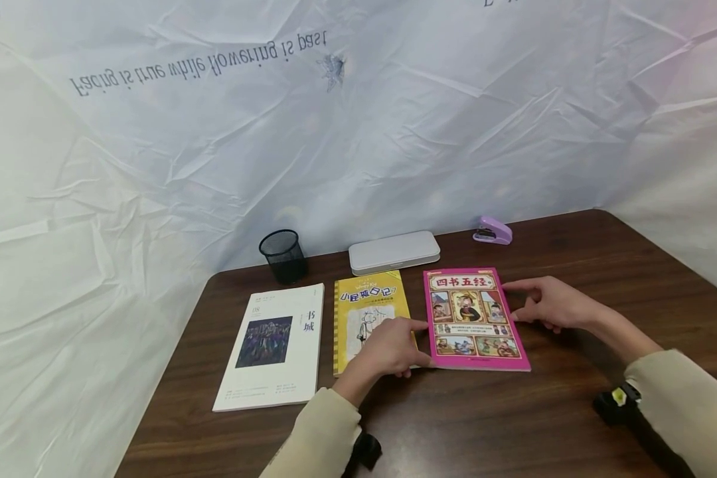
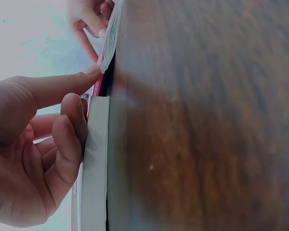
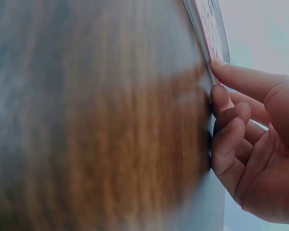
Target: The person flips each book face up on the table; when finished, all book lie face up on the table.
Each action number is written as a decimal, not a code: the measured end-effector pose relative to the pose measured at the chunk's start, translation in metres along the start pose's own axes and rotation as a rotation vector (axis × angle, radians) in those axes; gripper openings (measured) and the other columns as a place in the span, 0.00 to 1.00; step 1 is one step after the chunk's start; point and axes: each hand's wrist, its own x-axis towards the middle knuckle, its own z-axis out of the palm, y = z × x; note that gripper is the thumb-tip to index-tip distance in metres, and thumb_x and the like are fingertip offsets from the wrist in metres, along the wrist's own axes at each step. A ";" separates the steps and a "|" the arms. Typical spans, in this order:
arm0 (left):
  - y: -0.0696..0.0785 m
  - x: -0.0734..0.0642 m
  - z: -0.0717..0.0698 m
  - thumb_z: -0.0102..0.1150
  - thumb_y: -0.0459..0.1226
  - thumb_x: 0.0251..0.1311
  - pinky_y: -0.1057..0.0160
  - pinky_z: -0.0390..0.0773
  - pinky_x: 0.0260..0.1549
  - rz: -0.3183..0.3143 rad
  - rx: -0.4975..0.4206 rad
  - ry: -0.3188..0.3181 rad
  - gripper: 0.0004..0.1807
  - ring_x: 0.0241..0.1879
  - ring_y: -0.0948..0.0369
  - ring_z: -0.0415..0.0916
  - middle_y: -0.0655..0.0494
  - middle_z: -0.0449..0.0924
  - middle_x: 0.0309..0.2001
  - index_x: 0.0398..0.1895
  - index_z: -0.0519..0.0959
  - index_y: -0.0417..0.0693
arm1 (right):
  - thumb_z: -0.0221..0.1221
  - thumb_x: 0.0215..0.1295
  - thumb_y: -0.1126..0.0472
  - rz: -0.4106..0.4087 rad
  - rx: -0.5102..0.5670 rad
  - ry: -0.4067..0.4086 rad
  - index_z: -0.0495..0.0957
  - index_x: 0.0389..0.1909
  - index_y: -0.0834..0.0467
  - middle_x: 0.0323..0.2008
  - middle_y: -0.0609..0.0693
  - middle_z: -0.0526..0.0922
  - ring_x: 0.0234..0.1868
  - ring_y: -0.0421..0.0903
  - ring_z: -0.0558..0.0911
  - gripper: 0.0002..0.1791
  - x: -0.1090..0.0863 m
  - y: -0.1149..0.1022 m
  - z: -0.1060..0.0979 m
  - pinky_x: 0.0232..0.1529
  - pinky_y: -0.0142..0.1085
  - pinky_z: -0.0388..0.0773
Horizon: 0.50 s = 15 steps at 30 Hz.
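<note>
A pink book with cartoon panels lies flat between the two hands. At its left side is the left hand, its index finger and thumb stretched to the edge, over part of a yellow book. The left wrist view shows the left thumb straight against the pink book's corner, the other fingers curled by the yellow book's pages. Opposite, the right hand touches the right edge with extended index finger and thumb. In the right wrist view the right thumb meets that edge; the remaining fingers bend loosely near the tabletop.
A white book lies left of the yellow one. Behind them stand a black mesh pen cup, a white flat case and a purple stapler. Pale printed cloth hangs behind the dark wooden table.
</note>
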 end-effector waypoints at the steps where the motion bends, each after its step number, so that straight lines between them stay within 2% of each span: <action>1: 0.000 0.000 0.000 0.81 0.41 0.56 0.66 0.69 0.11 -0.002 0.004 0.001 0.38 0.09 0.61 0.72 0.54 0.74 0.12 0.72 0.78 0.51 | 0.68 0.71 0.54 -0.002 -0.002 0.001 0.63 0.78 0.67 0.23 0.48 0.75 0.16 0.43 0.71 0.41 0.001 0.000 0.000 0.18 0.37 0.72; 8: 0.000 0.002 0.002 0.81 0.42 0.56 0.66 0.69 0.11 -0.015 0.026 -0.004 0.40 0.09 0.61 0.72 0.55 0.73 0.10 0.74 0.76 0.53 | 0.67 0.72 0.56 -0.020 0.004 -0.033 0.66 0.78 0.64 0.23 0.49 0.75 0.15 0.42 0.71 0.38 0.004 0.002 -0.002 0.18 0.36 0.72; 15: 0.002 0.004 0.001 0.81 0.44 0.57 0.66 0.69 0.12 -0.025 0.049 -0.014 0.43 0.10 0.60 0.73 0.55 0.72 0.11 0.77 0.73 0.56 | 0.70 0.68 0.57 -0.051 0.038 -0.136 0.59 0.81 0.65 0.22 0.51 0.76 0.15 0.41 0.71 0.46 0.003 0.003 -0.011 0.17 0.36 0.72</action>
